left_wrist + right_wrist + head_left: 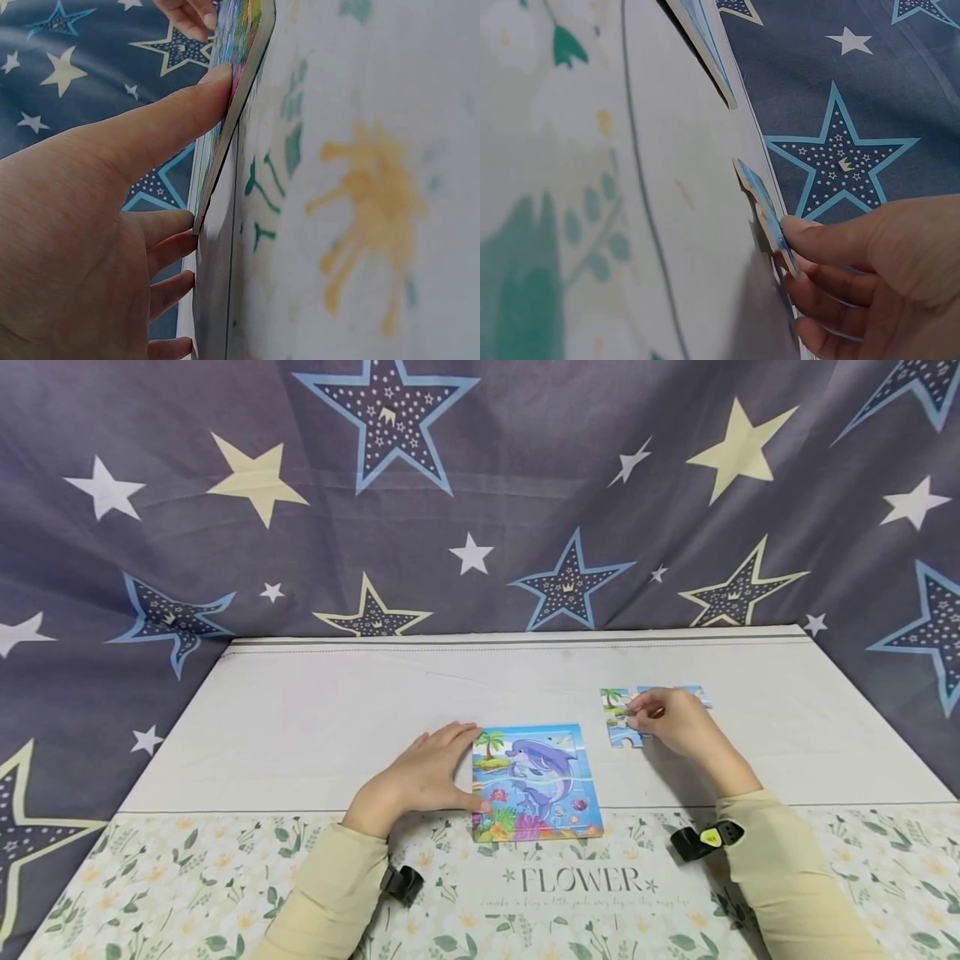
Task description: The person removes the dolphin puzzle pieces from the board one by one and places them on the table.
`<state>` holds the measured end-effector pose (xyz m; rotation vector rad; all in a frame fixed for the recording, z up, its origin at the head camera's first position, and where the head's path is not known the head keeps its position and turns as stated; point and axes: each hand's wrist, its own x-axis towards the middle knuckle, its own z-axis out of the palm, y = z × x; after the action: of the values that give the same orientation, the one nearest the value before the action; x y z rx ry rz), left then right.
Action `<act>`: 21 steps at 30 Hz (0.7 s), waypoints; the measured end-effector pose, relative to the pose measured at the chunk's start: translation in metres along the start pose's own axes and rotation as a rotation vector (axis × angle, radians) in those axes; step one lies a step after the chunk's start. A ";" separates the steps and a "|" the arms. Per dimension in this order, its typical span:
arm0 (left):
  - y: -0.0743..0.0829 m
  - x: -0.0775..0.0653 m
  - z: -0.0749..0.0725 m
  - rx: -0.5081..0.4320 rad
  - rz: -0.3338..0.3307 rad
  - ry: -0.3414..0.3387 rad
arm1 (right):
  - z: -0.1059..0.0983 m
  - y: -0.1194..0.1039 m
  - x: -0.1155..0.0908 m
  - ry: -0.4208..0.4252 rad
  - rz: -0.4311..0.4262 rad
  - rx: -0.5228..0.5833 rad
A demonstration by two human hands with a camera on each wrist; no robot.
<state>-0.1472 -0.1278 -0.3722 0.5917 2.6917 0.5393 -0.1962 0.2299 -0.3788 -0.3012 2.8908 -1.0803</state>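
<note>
A square dolphin puzzle (536, 777) in its tray lies on the tabletop, seen edge-on in the left wrist view. My left hand (423, 777) rests along its left side, with the thumb on the front-left part of the picture and fingertips at the back-left corner. To the right lies a group of puzzle pieces, among them a palm-tree piece (613, 697) and a blue piece with a notch (624, 737). My right hand (675, 718) pinches a puzzle piece (769, 214) between thumb and fingers, right beside them; the hand covers part of the group.
A white cloth with a flowered front band (225, 877) covers the table. Behind it hangs a dark curtain (480, 460) printed with stars. More blue pieces (697, 693) show beyond the right hand. A small black camera is strapped to each wrist.
</note>
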 end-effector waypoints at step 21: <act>-0.001 0.000 0.000 -0.012 0.009 0.008 | 0.005 -0.022 -0.001 -0.010 -0.053 0.008</act>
<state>-0.1474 -0.1283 -0.3728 0.5995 2.6930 0.5610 -0.1914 0.2107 -0.3688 -0.3839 2.8844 -1.0948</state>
